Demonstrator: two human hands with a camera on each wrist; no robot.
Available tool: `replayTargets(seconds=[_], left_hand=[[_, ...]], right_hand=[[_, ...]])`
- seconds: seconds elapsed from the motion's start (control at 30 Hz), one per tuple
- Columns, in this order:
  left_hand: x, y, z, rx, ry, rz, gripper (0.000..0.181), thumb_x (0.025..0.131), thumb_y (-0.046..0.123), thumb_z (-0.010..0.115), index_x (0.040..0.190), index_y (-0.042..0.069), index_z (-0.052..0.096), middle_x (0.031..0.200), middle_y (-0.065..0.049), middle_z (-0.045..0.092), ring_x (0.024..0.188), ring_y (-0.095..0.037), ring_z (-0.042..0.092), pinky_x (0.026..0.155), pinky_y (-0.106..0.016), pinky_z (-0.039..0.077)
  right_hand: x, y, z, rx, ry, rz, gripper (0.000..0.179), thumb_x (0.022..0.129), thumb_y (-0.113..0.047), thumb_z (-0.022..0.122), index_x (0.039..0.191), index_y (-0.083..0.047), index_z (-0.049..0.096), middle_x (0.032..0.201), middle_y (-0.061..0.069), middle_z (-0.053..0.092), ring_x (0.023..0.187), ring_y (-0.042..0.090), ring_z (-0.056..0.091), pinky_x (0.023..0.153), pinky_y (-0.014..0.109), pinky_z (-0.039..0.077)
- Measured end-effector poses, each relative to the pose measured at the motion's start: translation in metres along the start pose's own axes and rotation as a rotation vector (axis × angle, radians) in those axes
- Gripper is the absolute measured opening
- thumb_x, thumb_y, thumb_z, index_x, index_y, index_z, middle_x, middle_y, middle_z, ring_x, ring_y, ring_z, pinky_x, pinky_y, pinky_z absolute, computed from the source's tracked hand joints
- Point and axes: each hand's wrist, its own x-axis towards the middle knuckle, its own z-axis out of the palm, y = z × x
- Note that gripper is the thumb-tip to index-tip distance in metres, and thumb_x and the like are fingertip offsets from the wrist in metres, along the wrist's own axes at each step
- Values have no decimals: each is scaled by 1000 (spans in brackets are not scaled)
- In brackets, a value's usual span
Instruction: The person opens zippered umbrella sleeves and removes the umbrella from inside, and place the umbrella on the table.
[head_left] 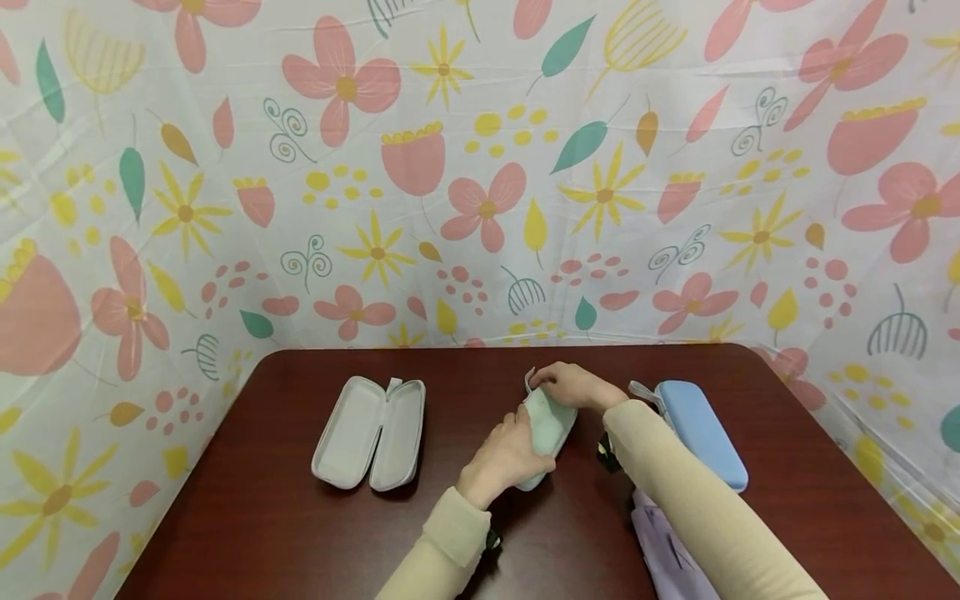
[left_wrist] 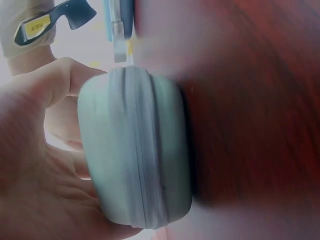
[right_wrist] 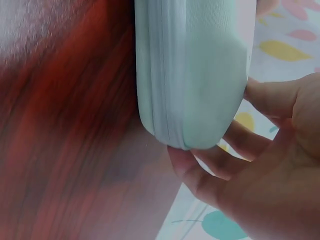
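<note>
A mint green zip-up glasses case [head_left: 547, 427] lies on the dark wood table, its zip running all round the side. My left hand [head_left: 504, 454] grips the near part, thumb on one side and fingers across the other. At the far end, my right hand [head_left: 573, 385] holds the rounded tip with curled fingers, close to a small strap loop [head_left: 529, 379]. Seen from the left wrist, the zip band [left_wrist: 139, 155] is closed at the case's end. In the right wrist view the fingertips [right_wrist: 182, 160] press against the other end.
To the left, a pale grey case [head_left: 348, 433] lies open, both halves facing up. A closed light blue case [head_left: 703, 433] with a wrist strap lies on the right, partly behind my right forearm. Lavender cloth [head_left: 671, 550] sits below it. Flowered fabric [head_left: 480, 208] hangs behind the table [head_left: 255, 517].
</note>
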Motion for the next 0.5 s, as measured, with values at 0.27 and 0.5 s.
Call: replayTargets(seconds=[0.27,0.5], left_hand=[[2,-6,-4,42,-6,20,92,81,35,72,151,-6,27,144,-21,43,127,-35,46,99,-44,42],[5,-13,-8,54,-20,31,90,82,36,72,151,-4,28,146,-21,41,130,-36,43,104,-51,36]], right_hand=[[2,8,-4,-59,15,-63,27,100,-6,50,113,-9,73,119,10,66,119,34,55,95,47,45],[4,14,-8,-72,-12,-61,27,99,-4,53,114,-10,74,120,10,66,120,33,55,93,44,48]])
